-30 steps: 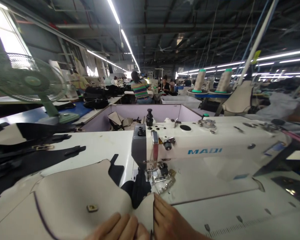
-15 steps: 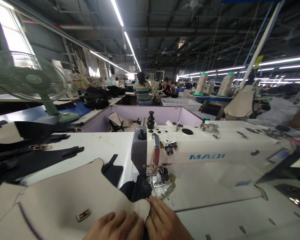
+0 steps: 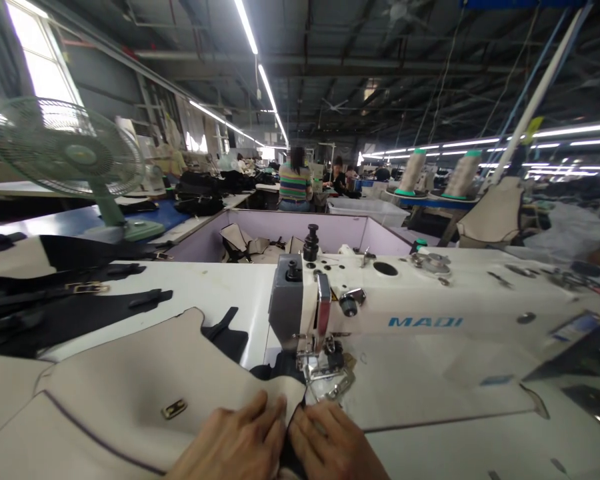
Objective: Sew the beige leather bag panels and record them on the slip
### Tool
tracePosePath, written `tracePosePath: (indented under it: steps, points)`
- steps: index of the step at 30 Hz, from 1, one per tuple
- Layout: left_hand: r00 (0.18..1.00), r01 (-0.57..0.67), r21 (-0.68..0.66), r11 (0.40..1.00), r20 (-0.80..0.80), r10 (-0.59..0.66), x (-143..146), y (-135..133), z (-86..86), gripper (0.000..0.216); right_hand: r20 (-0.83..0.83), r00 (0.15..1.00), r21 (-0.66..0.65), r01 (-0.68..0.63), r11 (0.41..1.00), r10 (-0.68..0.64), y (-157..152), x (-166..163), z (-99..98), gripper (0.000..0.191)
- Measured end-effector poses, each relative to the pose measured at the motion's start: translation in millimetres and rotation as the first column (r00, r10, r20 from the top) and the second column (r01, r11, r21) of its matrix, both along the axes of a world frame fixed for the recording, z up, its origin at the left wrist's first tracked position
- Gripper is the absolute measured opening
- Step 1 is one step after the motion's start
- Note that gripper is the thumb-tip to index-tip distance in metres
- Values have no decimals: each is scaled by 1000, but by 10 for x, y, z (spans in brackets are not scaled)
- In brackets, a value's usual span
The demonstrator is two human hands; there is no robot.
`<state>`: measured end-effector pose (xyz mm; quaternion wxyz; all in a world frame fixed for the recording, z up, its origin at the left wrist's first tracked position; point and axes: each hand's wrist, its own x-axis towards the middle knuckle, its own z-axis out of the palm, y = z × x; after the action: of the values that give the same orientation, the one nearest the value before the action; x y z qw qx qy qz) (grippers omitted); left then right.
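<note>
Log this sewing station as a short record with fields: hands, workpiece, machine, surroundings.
left hand: left hand lies flat on the beige panel, fingers near its front edge
right hand: right hand rests beside it, fingertips just short of the presser foot
workpiece: beige panel with a small metal clasp and dark trim
machine: white sewing machine marked MADI
surroundings: green fan at left; two thread cones behind; a person in a striped top farther back

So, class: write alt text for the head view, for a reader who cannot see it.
Two hands, left and right, press a beige panel flat at the presser foot of a white sewing machine. A green fan stands far left.
</note>
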<state>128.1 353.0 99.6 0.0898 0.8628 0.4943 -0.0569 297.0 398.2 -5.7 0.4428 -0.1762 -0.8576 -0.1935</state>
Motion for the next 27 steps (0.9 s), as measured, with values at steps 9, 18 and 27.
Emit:
tracePosePath:
  steps: [9, 18, 27]
  points:
    - [985, 118, -112, 987, 137, -103, -219, 33, 178, 65, 111, 993, -139, -27, 990, 43, -52, 92, 90, 35]
    - [952, 128, -49, 991, 285, -109, -298, 184, -30, 36, 85, 984, -197, -135, 971, 154, -85, 102, 150, 21]
    - [983, 23, 87, 996, 178, -39, -231, 248, -94, 44, 97, 988, -221, -99, 970, 123, -127, 72, 177, 33]
